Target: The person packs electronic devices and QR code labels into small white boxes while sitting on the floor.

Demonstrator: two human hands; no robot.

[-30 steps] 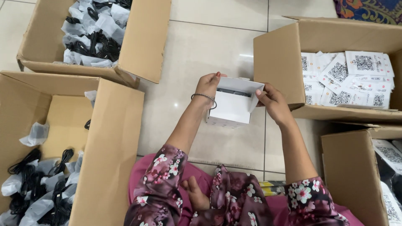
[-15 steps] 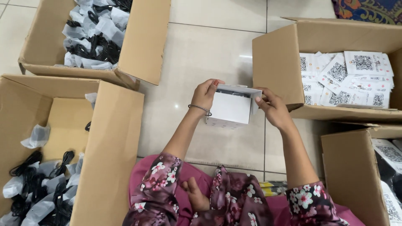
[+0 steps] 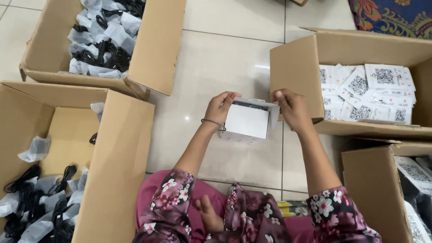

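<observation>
One small white carton (image 3: 246,120), centre of the frame, held above the tiled floor (image 3: 225,54) between both hands; its long axis runs left to right across the picture, open top tilted toward the upper edge. Left hand (image 3: 219,108): closed on the carton's left end, thumb over the top rim, fingers wrapped behind. Right hand (image 3: 292,110): at the carton's right upper corner, fingers curled and pinching the flap there; how firmly, not clear. Both hands touch the carton, one at each end, neither nearer than the other. Four cardboard boxes ring the person: one at upper left (image 3: 153,49) holding bagged black cables; one at lower left (image 3: 112,171) holding more bagged black cables; one at upper right (image 3: 297,72) holding white printed leaflets; one at lower right (image 3: 369,189), cut by the frame edge, holding more leaflets. Cables and leaflets too heaped to count. One patterned rug corner (image 3: 396,13), upper right.
</observation>
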